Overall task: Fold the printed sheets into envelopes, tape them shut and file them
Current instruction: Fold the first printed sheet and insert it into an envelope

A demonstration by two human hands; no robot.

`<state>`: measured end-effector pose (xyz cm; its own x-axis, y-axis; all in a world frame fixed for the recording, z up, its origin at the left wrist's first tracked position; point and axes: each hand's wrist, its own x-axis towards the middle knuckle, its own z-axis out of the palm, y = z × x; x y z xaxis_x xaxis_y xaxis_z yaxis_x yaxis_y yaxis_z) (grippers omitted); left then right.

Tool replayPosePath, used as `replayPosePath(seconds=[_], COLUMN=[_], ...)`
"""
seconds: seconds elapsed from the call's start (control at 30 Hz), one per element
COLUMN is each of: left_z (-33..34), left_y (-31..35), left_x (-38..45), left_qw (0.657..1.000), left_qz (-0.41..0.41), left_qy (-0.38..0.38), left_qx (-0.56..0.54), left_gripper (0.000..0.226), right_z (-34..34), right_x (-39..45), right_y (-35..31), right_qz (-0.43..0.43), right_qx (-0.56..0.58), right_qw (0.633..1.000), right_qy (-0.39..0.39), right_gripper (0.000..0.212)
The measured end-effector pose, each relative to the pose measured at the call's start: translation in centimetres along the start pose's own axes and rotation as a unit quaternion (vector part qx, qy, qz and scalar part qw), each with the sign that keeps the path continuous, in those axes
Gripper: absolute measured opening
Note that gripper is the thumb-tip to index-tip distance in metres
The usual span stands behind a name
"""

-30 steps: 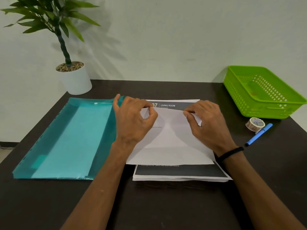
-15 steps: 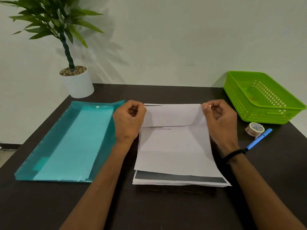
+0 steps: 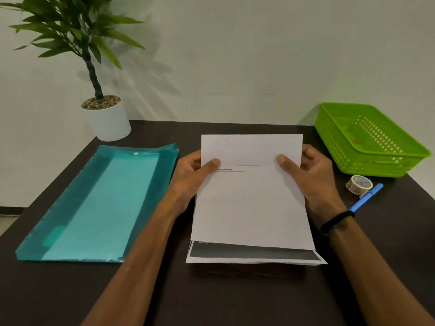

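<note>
Both the left hand and right hand are pinching the white sheet at its side edges, thumbs in front, its top flap creased, lifted above the paper stack below them.

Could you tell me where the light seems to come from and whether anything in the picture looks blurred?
Head view: the plant casts soft shadows rightward on the wall, so light comes from the left; small print on the held sheet is blurred.
</note>
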<state>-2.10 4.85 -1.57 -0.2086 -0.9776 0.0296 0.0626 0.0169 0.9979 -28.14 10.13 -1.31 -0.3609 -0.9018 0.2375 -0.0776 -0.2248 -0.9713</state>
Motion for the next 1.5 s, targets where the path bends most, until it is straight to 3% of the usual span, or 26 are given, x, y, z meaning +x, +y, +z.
replayPosePath(seconds=[0.17,0.33,0.5,0.57,0.63,0.7,0.77,0.83,0.9,1.07,1.17,1.27,1.33,1.4,1.5], left_z=[-0.2,0.0,-0.7,-0.7,-0.5,-0.5,-0.9,-1.2,-1.2,0.0,0.7,1.0,1.4,2.4,3.9], left_y=[-0.3,0.4,0.2,0.4,0.6,0.1,-0.5,-0.7,-0.5,1.0,1.7,1.3,0.8,0.4,0.0], left_x=[0.5,0.2,0.5,0.6,0.5,0.6,0.8,1.0,1.0,0.1,-0.4,-0.7,-0.9,-1.4,-2.0], left_qw=[0.998,0.996,0.987,0.986,0.992,0.997,0.999,0.999,0.998,0.993,0.96,0.849,0.787,0.774,0.788], left_qz=[-0.019,-0.033,-0.061,-0.077,-0.06,-0.028,-0.002,0.033,0.06,0.106,0.221,0.351,0.381,0.381,0.376], left_qy=[0.021,0.034,0.038,0.044,0.04,0.032,0.022,0.012,0.016,0.047,0.074,0.102,0.096,0.074,0.057], left_qx=[-0.064,-0.082,-0.143,-0.138,-0.102,-0.065,-0.049,-0.024,-0.013,0.001,0.159,0.382,0.476,0.5,0.484], left_gripper=[0.032,0.02,0.048,0.052,0.044,0.024,0.022,0.036,0.042,0.034,0.027,0.023,0.018,0.016,0.022], right_z=[-0.1,-0.1,-0.2,-0.1,-0.4,-0.6,-0.7,-0.8,-1.0,-0.4,0.1,0.8,1.3,1.8,2.4], right_x=[0.1,0.2,0.1,-0.1,0.3,0.8,0.8,0.6,0.4,-0.2,-0.5,-0.8,-1.0,-1.2,-1.6], right_y=[-0.2,-0.1,0.3,0.6,0.2,-0.1,0.1,0.3,0.4,-0.9,-1.3,-1.3,-1.2,-0.9,-0.6], right_qz=[-0.004,-0.004,0.04,0.021,0.091,0.145,0.076,-0.027,-0.074,-0.112,-0.163,-0.206,-0.234,-0.259,-0.283], right_qx=[0.012,0.003,0.08,0.158,0.21,0.158,0.014,-0.114,-0.182,-0.264,-0.32,-0.347,-0.357,-0.359,-0.345], right_qw=[1.0,0.999,0.996,0.987,0.973,0.977,0.997,0.993,0.98,0.955,0.926,0.906,0.896,0.889,0.886], right_qy=[-0.029,-0.035,-0.004,-0.014,-0.021,-0.01,0.01,0.005,-0.033,-0.081,-0.111,-0.125,-0.124,-0.121,-0.123], right_gripper=[0.029,0.026,0.022,0.035,0.052,0.06,0.041,0.013,0.023,0.019,0.015,0.011,0.012,0.014,0.013])
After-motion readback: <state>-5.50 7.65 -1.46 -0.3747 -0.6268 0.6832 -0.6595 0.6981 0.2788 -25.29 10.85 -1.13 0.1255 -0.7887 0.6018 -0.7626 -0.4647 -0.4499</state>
